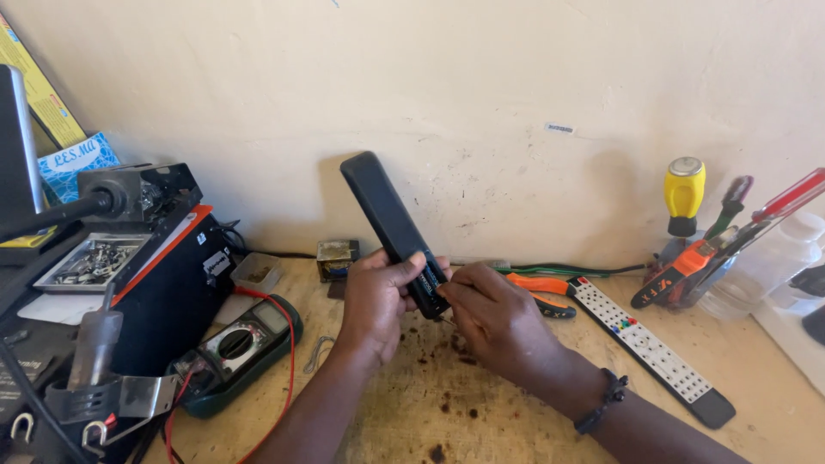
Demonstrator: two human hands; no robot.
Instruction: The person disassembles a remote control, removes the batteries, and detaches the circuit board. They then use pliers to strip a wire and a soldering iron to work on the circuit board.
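Both hands are working a black remote over the bench: left hand gripping it steady, right hand fingers pinching at its open batt. bay.

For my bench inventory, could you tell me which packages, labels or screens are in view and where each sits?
Blue-and-white carton: far left, against wall.
Yellow flat box: leaning behind it.
Small grey sticker: on wall, upper right.
Multimeter: lower left, green case, grey screen.

Black remote, tilted, battery bay open
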